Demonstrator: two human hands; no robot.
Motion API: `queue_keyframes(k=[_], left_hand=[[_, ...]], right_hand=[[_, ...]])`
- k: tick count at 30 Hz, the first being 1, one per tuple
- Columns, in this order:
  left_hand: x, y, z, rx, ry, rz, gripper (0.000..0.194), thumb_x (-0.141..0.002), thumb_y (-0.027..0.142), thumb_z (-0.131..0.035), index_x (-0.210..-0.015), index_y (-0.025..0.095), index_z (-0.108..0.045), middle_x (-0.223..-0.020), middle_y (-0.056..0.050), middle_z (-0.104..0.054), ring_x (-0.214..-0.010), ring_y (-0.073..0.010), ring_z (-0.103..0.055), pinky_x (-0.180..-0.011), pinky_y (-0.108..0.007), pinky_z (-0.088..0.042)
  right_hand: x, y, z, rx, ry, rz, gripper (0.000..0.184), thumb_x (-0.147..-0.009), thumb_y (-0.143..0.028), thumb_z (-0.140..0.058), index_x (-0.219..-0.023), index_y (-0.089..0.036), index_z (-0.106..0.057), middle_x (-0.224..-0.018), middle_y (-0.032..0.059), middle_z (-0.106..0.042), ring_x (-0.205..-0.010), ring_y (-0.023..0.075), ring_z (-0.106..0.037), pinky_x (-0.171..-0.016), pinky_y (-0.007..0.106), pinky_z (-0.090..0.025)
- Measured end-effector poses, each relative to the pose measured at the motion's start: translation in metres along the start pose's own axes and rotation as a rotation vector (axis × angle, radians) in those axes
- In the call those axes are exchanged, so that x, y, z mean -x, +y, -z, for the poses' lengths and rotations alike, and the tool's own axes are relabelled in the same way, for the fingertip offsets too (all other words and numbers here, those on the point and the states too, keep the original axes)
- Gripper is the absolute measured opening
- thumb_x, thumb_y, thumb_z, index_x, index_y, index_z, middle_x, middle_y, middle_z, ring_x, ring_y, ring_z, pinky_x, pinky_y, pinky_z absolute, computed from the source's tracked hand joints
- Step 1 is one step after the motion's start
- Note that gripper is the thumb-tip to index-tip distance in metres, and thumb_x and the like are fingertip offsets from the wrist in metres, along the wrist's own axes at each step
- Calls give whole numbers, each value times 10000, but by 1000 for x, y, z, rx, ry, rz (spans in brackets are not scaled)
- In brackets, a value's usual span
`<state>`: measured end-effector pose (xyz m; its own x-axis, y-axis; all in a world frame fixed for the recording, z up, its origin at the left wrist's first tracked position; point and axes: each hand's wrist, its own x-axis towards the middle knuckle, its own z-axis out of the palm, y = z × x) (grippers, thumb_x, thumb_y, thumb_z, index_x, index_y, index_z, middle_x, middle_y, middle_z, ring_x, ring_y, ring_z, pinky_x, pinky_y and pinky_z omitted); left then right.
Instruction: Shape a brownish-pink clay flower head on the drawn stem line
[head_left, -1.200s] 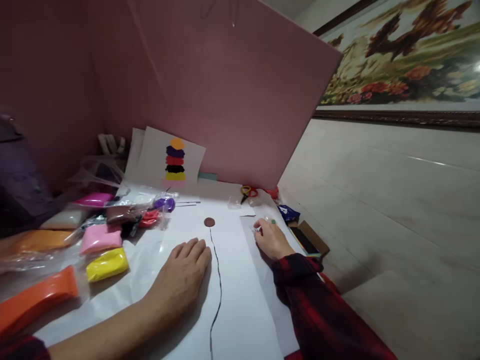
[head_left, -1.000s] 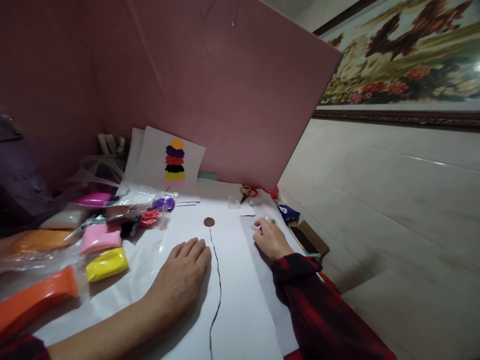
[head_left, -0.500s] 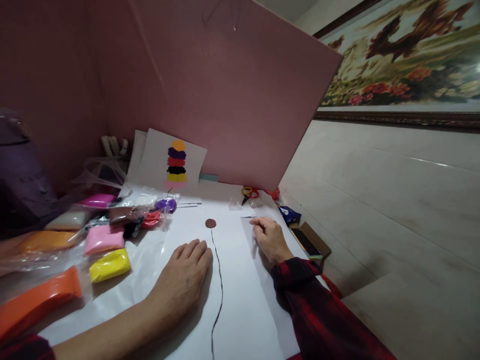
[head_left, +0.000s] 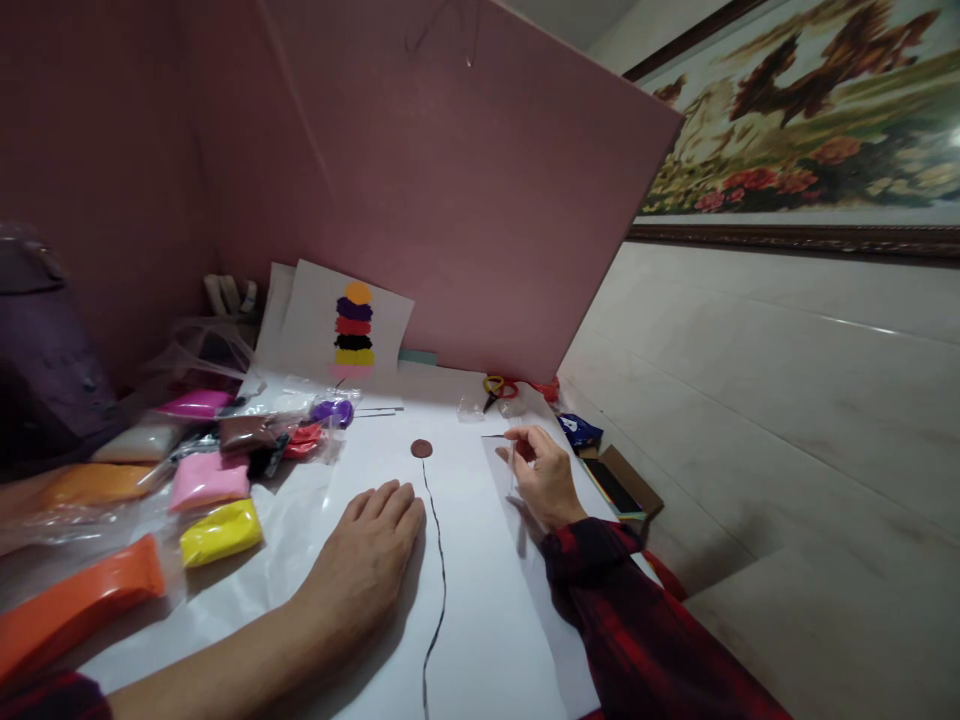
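Observation:
My left hand (head_left: pixel 379 540) lies flat, palm down, on a white sheet of paper (head_left: pixel 487 600), its fingers stretched out. Just beyond its fingertips sits a flat brown clay disc (head_left: pixel 421 449). From the disc a thin dark wavy strand (head_left: pixel 442 560) runs down the sheet towards me. At the paper's right edge my right hand (head_left: pixel 541 475) is raised a little, thumb and forefinger pinched on a small clear fork (head_left: pixel 512 468); its tines are hard to make out now. A short thin dark line (head_left: pixel 493 436) shows beside those fingertips.
Several bags of coloured clay, such as a pink one (head_left: pixel 210 480) and a yellow one (head_left: pixel 220 532), lie at the left. Scissors (head_left: pixel 495 388) rest at the back. A card with coloured bands (head_left: pixel 390 310) leans against the pink board (head_left: pixel 450 200). An open box (head_left: pixel 634 480) stands right.
My right hand has lifted slightly and turned, so the clear fork now hangs down from its fingertips instead of lying near the sheet. My left hand stays in place.

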<state>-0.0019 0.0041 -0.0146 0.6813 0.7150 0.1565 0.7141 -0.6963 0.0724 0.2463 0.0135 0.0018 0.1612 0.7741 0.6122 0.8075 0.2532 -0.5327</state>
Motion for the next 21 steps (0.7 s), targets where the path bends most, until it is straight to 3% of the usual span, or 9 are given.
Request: queue_keyframes(k=[3, 6, 11, 16, 21], left_hand=[[0, 0, 0, -3, 4, 6, 505, -772, 53, -391, -1244, 127, -553, -1371, -127, -536, -1309, -302, -423, -1051, -453, -346], [0, 1, 1, 20, -5, 5, 492, -775, 55, -399, -1238, 111, -558, -1363, -147, -536, -1304, -314, -425, -1046, -466, -348], [-1, 2, 4, 30, -29, 6, 499, -772, 44, -393, -1239, 104, -559, -1367, -155, -530, -1313, -317, -415, -1047, -476, -344], [-2, 2, 4, 28, -45, 13, 529, -750, 51, -416, -1263, 91, -540, -1388, -165, -509, -1328, -325, -394, -1059, -479, -329], [-2, 2, 4, 16, -54, 6, 522, -771, 60, -397, -1274, 96, -532, -1394, -156, -506, -1329, -320, -394, -1062, -477, -331]], right_hand=[[1, -4, 3, 35, 2, -18, 225, -905, -341, -474, -850, -169, -609, -747, 47, -610, -695, 180, -565, -658, 288, -436], [2, -8, 6, 55, -13, -25, 312, -940, -333, -367, -849, -174, -620, -659, 18, -578, -609, 160, -545, -610, 271, -419], [3, -8, 5, -27, 16, -59, 262, -896, -318, -409, -984, -152, -591, -624, -2, -589, -554, 156, -578, -564, 258, -444], [3, -8, 5, -74, 167, -111, 300, -913, -387, -431, -1004, -150, -590, -745, 48, -672, -596, 156, -632, -567, 254, -483], [2, -7, 4, -82, 101, -147, 314, -894, -400, -471, -982, -146, -632, -737, 52, -680, -487, 126, -572, -465, 236, -445]])
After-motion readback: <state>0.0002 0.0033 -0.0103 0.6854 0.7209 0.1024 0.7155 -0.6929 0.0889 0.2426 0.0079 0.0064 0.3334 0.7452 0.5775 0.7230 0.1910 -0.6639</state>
